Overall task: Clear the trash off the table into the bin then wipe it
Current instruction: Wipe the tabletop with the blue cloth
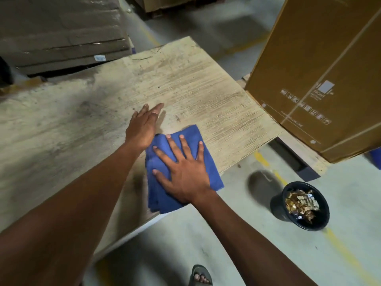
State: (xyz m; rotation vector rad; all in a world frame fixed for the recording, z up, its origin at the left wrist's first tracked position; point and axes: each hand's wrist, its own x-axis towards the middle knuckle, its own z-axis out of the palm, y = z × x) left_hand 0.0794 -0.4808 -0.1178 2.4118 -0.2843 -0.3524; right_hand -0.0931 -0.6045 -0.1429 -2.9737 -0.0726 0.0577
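Blue cloth [181,168] lay folded at the near right corner of the counter [195,83], pinned flat under your right hand [183,172], fingers spread wide. Your left hand [144,126] rested open just beside it, holding nothing. No trash showed on the counter; the bin [278,205] on the floor to the right held scraps, so wiping was the step in hand. Next you likely needed to sweep the cloth toward the dusty left side.

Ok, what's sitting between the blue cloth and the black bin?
Nothing in the head view: just the table edge, then bare concrete floor between the blue cloth and the black bin.
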